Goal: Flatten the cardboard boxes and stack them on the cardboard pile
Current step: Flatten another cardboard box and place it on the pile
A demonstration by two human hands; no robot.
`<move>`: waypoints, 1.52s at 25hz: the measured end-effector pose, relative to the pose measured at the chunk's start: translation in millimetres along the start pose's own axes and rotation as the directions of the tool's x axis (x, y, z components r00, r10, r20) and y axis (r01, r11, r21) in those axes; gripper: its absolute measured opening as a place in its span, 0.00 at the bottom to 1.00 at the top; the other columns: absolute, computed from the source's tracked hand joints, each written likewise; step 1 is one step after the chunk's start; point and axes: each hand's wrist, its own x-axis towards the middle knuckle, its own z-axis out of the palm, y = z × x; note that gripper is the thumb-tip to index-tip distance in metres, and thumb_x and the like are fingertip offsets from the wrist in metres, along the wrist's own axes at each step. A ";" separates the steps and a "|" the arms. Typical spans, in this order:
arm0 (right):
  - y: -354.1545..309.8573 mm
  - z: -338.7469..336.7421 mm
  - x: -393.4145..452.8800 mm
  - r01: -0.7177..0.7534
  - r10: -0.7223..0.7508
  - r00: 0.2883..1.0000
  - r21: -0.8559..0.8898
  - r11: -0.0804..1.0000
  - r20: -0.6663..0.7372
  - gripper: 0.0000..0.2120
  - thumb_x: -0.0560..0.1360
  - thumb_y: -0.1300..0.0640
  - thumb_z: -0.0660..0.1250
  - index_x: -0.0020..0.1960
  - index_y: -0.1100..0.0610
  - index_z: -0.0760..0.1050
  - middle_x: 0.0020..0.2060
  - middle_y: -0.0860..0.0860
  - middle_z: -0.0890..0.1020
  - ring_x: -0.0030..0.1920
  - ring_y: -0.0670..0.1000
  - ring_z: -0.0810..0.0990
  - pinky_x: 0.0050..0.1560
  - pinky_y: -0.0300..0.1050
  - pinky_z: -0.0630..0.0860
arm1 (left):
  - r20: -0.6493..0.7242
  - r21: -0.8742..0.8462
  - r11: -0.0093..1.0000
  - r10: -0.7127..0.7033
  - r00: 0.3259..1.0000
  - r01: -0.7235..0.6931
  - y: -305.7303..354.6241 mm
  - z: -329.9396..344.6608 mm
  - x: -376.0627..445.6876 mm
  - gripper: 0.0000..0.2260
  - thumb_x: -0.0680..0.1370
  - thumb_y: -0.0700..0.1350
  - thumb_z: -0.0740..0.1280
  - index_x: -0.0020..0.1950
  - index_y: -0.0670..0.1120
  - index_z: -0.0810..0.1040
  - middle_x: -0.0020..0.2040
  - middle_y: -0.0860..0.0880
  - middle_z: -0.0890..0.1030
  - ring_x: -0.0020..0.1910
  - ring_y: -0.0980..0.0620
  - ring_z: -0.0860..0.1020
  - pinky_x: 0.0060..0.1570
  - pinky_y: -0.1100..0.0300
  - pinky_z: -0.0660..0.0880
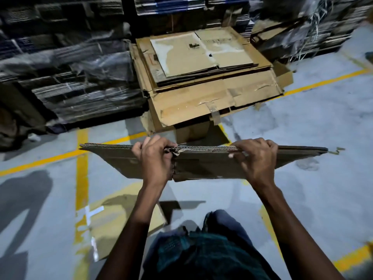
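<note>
A flattened brown cardboard box [201, 164] hangs upright in front of me above the floor, its corrugated top edge running left to right. My left hand [155, 156] grips that top edge left of the middle. My right hand [256, 156] grips it right of the middle. Just beyond the box lies the cardboard pile [203, 77], a stack of flat brown sheets, with smaller pale ones on top and a large taped sheet sagging over its near edge.
Tall wrapped stacks of bundled cardboard [70, 73] line the back left and back right. Yellow lines [82, 168] cross the grey floor. Another flat cardboard piece [121, 219] lies on the floor by my legs, at lower left.
</note>
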 end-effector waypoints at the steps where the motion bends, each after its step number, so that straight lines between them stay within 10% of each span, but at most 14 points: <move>1: 1.8 -4.2 5.3 -0.008 0.008 0.999 0.012 1.000 -0.040 0.07 0.70 0.52 0.73 0.48 0.49 0.83 0.45 0.45 0.85 0.46 0.53 0.78 0.51 0.49 0.60 | -0.012 0.009 1.000 0.023 1.000 -0.022 9.0 -1.6 6.7 0.17 0.60 0.32 0.75 0.41 0.52 0.82 0.39 0.60 0.74 0.45 0.58 0.69 0.47 0.60 0.52; 8: 40.9 -23.4 64.4 0.131 -0.128 0.970 -0.004 0.991 -0.208 0.09 0.74 0.56 0.62 0.49 0.52 0.81 0.47 0.45 0.84 0.47 0.55 0.79 0.51 0.53 0.63 | -0.123 0.053 0.992 0.123 0.985 -0.117 72.1 1.1 56.2 0.17 0.62 0.30 0.76 0.40 0.51 0.82 0.39 0.61 0.72 0.44 0.55 0.71 0.47 0.58 0.53; 22: 160.2 -77.2 300.0 0.391 -0.371 0.792 -0.064 0.918 -0.484 0.12 0.68 0.67 0.72 0.48 0.54 0.82 0.45 0.49 0.85 0.51 0.55 0.78 0.56 0.53 0.65 | -0.373 0.321 0.936 0.264 0.889 -0.143 214.0 52.1 185.4 0.12 0.61 0.36 0.79 0.40 0.47 0.82 0.36 0.51 0.80 0.38 0.46 0.79 0.40 0.55 0.59; 38: 179.2 117.9 479.3 0.202 -0.195 0.823 -0.045 0.978 -0.533 0.07 0.77 0.61 0.63 0.44 0.54 0.80 0.43 0.46 0.84 0.52 0.54 0.76 0.54 0.53 0.65 | -0.326 0.595 0.717 0.629 0.706 -0.363 79.8 202.8 416.0 0.11 0.67 0.35 0.73 0.39 0.46 0.73 0.36 0.45 0.75 0.41 0.44 0.72 0.44 0.51 0.63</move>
